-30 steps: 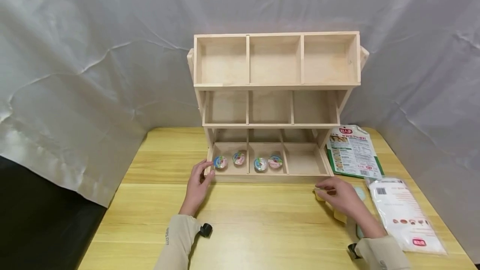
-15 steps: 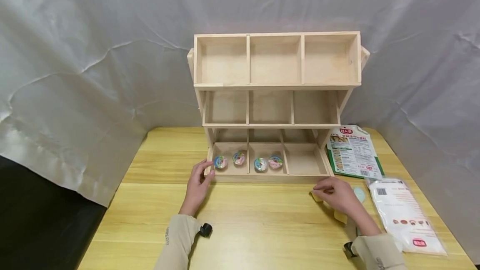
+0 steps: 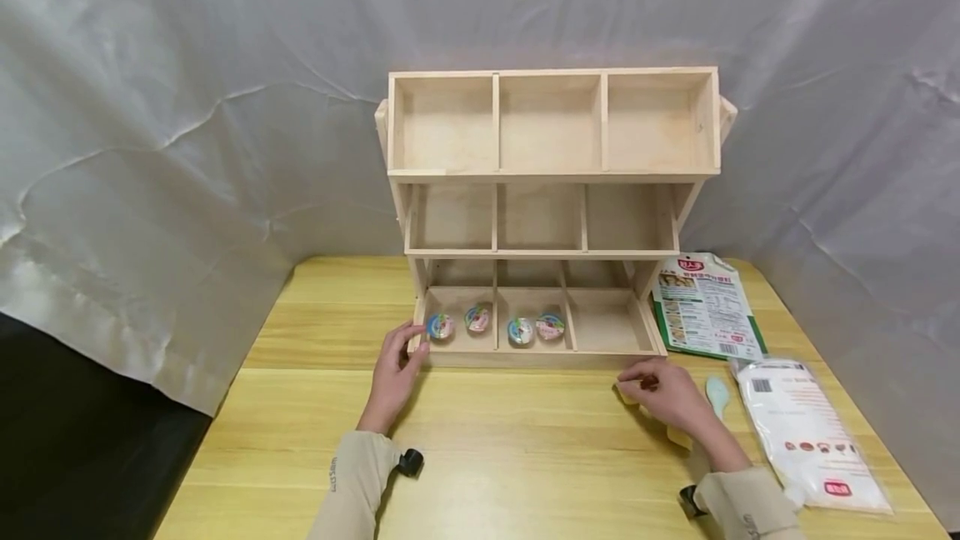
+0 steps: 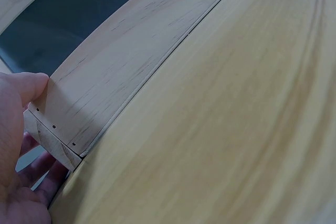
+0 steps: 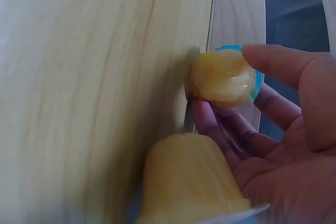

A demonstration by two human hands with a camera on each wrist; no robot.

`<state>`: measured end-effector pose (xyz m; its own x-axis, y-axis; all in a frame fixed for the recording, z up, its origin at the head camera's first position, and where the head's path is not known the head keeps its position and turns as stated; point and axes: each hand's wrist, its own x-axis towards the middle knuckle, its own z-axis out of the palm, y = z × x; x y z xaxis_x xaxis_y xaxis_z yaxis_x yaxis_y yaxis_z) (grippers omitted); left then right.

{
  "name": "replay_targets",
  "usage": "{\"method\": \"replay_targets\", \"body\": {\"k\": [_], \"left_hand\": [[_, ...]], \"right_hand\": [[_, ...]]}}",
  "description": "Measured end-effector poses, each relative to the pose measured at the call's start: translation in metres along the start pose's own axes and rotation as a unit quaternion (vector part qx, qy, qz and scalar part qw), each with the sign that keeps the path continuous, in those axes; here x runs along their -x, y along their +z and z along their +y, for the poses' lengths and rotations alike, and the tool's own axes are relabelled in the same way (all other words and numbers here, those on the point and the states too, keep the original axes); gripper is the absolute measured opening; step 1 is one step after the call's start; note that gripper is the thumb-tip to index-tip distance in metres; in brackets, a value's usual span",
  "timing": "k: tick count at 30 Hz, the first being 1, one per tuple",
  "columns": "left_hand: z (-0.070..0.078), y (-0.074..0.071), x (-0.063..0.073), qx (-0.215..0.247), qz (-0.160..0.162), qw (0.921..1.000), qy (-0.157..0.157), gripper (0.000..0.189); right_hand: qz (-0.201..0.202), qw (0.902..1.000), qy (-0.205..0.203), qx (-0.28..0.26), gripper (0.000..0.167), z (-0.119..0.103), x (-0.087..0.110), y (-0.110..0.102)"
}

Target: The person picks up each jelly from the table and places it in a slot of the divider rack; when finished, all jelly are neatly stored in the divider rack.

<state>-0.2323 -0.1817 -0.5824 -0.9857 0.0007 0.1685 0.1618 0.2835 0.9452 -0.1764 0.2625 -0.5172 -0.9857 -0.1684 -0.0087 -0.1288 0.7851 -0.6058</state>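
Note:
At the wooden shelf's (image 3: pixel 536 360) lower left corner, my left hand (image 3: pixel 393 373) grips the end of the bottom tray. The thumb presses its top edge and the fingers reach round the end, as the left wrist view shows. My right hand (image 3: pixel 667 394) holds a small yellow jelly cup (image 5: pixel 223 77) between thumb and fingers, just above the table in front of the tray's right end. Another yellow jelly cup (image 5: pixel 186 177) stands upside down below that hand. Lidded cups lie in the bottom tray: a pair (image 3: pixel 440 327) at left and a pair (image 3: pixel 550 326) in the middle.
Right of the shelf lies a green and white printed packet (image 3: pixel 708 307). Nearer is a clear-wrapped white bag (image 3: pixel 813 432). A pale green spoon-like object (image 3: pixel 717 394) lies beside my right hand, partly hidden. The shelf rises in three tiers, with grey sheeting (image 3: pixel 187 148) behind.
My right hand has shifted slightly left with the yellow jelly cup, uncovering more of the pale green object. My left hand stays at the tray's corner.

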Motion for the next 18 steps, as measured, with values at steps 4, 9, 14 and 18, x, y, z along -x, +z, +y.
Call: {"method": "replay_targets", "body": {"k": [4, 9, 14, 18], "left_hand": [[0.000, 0.000, 0.000, 0.000, 0.000, 1.0000, -0.001, 0.039], [0.000, 0.000, 0.000, -0.002, 0.000, 1.0000, -0.003, 0.038], [0.000, 0.000, 0.000, 0.000, -0.001, 1.0000, -0.003, 0.038], [0.000, 0.000, 0.000, -0.002, 0.000, 1.0000, -0.001, 0.038]], "right_hand": [[-0.005, 1.0000, -0.001, 0.002, 0.012, 0.000, -0.003, 0.001], [-0.002, 1.0000, 0.001, -0.008, 0.012, -0.001, -0.004, 0.002], [0.016, 0.9995, 0.008, -0.024, 0.024, -0.005, -0.005, 0.001], [0.031, 0.9987, 0.005, -0.040, 0.031, -0.012, -0.005, -0.004]]}}
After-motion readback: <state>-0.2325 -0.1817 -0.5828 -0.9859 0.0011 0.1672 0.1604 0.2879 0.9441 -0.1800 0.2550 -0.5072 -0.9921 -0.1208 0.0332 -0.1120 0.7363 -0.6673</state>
